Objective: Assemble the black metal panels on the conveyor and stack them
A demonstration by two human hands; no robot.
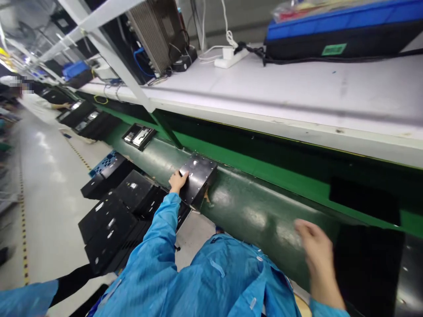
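My left hand [178, 181] grips the near left edge of a flat black metal box [198, 171], thumb and fingers closed at its side. The box lies on the green work surface [231, 198], with small light spots and screws on its top. My right hand [315, 248] hovers over the green surface to the right, blurred, with no object visible in it. How far its fingers are bent does not show. Beside that hand lies a dark black panel [366, 264], partly cut by the frame's lower edge.
Several black boxes [112, 224] are stacked at the left, near a blue crate [104, 163]. An open black case [139, 135] sits farther along the bench. Above runs a white shelf [297, 88] with a blue bin [343, 26] and power strip [231, 58]. A co-worker [39, 103] stands far left.
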